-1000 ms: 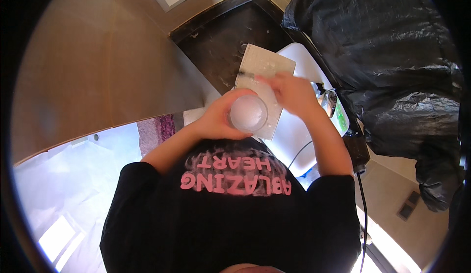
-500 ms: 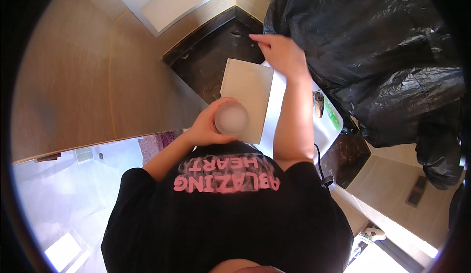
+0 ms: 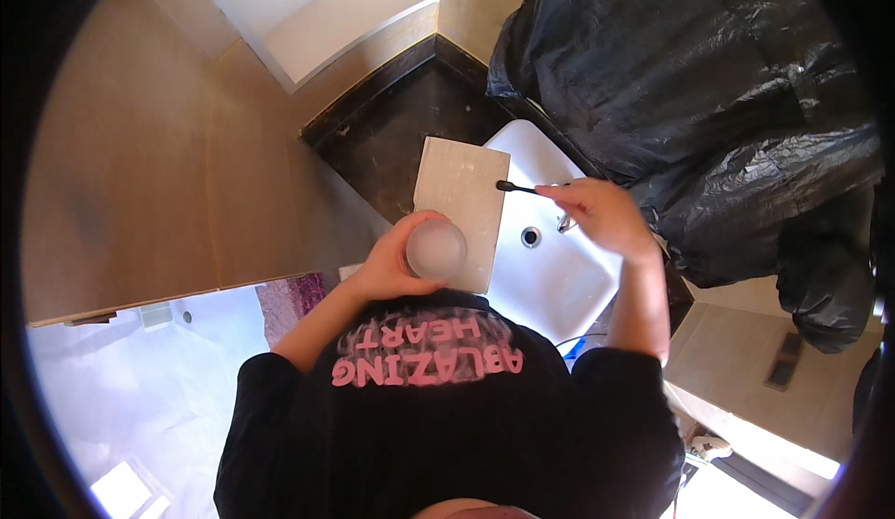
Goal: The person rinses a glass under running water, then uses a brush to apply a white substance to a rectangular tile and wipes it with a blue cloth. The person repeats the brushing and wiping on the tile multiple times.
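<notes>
My left hand (image 3: pixel 396 263) is closed around the side of a round, whitish translucent cup (image 3: pixel 436 250). I see the cup from above; what it holds is hard to make out. It is over the near part of a pale rectangular board (image 3: pixel 457 179). My right hand (image 3: pixel 611 216) is over the far right side of a white sink (image 3: pixel 569 286), closed on a slim black toothbrush (image 3: pixel 522 188). The brush's thicker head points left and lies over the board's right edge; I cannot tell whether it touches.
The sink's drain (image 3: pixel 530 237) and part of a metal faucet (image 3: pixel 563 224) show beside my right hand. A dark counter (image 3: pixel 392 128) borders the sink. Black plastic sheeting (image 3: pixel 690 100) hangs at the far right. A wood-toned panel (image 3: pixel 168 174) stands at the left.
My right hand has swung from the far dark counter toward me and to the right, bringing the toothbrush to the board's edge. My left hand still grips the cup.
</notes>
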The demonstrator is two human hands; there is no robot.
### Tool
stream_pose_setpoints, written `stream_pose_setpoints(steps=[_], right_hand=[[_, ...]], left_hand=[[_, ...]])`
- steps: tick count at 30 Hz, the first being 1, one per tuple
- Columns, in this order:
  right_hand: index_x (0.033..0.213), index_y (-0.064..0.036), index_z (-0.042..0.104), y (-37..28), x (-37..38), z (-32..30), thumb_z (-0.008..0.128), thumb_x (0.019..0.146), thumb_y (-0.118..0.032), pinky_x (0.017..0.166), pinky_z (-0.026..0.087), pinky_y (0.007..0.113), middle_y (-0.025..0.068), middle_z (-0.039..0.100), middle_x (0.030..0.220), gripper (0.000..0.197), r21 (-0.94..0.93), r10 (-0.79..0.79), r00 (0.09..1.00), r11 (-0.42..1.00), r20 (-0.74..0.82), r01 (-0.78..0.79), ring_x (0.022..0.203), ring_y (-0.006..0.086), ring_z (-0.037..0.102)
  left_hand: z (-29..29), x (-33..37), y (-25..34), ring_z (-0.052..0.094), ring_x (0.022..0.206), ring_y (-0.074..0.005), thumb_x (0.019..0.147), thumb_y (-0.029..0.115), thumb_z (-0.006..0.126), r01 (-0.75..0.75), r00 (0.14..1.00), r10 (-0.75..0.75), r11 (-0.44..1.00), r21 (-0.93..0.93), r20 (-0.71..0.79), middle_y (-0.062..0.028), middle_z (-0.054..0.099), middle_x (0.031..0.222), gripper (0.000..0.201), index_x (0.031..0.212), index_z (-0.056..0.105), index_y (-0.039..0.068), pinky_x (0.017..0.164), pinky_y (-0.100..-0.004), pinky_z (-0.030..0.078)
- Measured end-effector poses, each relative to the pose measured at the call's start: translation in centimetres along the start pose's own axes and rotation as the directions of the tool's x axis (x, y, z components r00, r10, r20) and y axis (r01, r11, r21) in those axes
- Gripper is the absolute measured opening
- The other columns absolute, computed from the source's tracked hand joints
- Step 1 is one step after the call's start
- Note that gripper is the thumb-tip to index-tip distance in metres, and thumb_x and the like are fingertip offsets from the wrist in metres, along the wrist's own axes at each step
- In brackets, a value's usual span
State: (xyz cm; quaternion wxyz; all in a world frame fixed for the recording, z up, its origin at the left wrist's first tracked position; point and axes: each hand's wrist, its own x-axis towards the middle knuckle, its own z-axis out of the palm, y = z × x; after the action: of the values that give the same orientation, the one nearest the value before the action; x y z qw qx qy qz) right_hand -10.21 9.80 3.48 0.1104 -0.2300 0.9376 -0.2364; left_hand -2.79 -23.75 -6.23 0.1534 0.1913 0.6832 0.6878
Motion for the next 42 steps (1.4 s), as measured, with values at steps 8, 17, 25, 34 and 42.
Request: stream_pose_setpoints(steps=[8, 17, 25, 34, 42], right_hand=[[0.127, -0.0332, 0.066, -0.8, 0.6, 9.7, 0.053, 0.097, -0.017, 0.068, 0.053, 0.040, 0.0070, 0.063, 0.087, 0.036, -0.050, 0.071, 0.994, 0.996, -0.088, -0.076, 0.081, 0.0267, 0.065], [0.130, -0.0356, 0.065, 0.7, 1.0, 9.5, 0.050, 0.098, -0.011, 0.061, 0.052, 0.041, 0.0060, 0.061, 0.080, 0.043, -0.221, -0.005, 0.992, 0.975, -0.128, -0.023, 0.065, 0.0264, 0.063], [0.134, -0.0333, 0.062, 1.8, 1.2, 9.7, 0.051, 0.098, -0.011, 0.068, 0.052, 0.038, 0.0091, 0.064, 0.086, 0.043, -0.148, 0.120, 0.981, 0.979, -0.155, -0.143, 0.077, 0.0261, 0.064], [0.141, -0.0373, 0.054, -0.2, 1.7, 8.4, 0.043, 0.100, -0.012, 0.068, 0.055, 0.040, 0.0123, 0.065, 0.092, 0.049, -0.246, 0.263, 0.959, 0.927, -0.107, -0.282, 0.079, 0.0286, 0.067], [0.138, -0.0438, 0.054, 1.1, 0.8, 7.9, 0.043, 0.103, -0.017, 0.078, 0.054, 0.041, 0.0122, 0.068, 0.098, 0.046, -0.195, 0.369, 0.925, 0.904, -0.093, -0.380, 0.088, 0.0291, 0.067]], left_hand=[[-1.0, -0.1, 0.1, 0.052, 0.122, -0.0174, 0.068, 0.011, 0.087, -0.015, 1.000, 0.016, 1.000, -0.009, 0.023, -0.0064, 0.055, 0.129, 0.081, 0.137, 0.046, 0.005, 0.104, -0.0331, 0.040], [-1.4, -0.2, 0.3, 0.051, 0.121, -0.0153, 0.068, 0.009, 0.086, 0.023, 1.000, -0.022, 0.997, -0.070, 0.019, -0.0052, 0.056, 0.128, 0.079, 0.136, 0.046, 0.005, 0.103, -0.0326, 0.041], [-1.6, 0.0, 0.4, 0.051, 0.121, -0.0149, 0.067, 0.008, 0.087, 0.026, 0.999, -0.025, 0.997, -0.067, 0.027, -0.0048, 0.055, 0.129, 0.082, 0.137, 0.044, 0.004, 0.104, -0.0327, 0.040], [-1.4, -0.2, 0.3, 0.051, 0.122, -0.0151, 0.066, 0.009, 0.087, 0.006, 1.000, -0.006, 0.999, -0.032, 0.001, -0.0050, 0.055, 0.129, 0.082, 0.136, 0.045, 0.004, 0.104, -0.0327, 0.040], [-1.1, -0.3, 0.0, 0.051, 0.122, -0.0154, 0.066, 0.010, 0.087, -0.003, 1.000, 0.003, 1.000, -0.015, 0.005, -0.0051, 0.055, 0.129, 0.083, 0.137, 0.045, 0.005, 0.104, -0.0327, 0.040]])
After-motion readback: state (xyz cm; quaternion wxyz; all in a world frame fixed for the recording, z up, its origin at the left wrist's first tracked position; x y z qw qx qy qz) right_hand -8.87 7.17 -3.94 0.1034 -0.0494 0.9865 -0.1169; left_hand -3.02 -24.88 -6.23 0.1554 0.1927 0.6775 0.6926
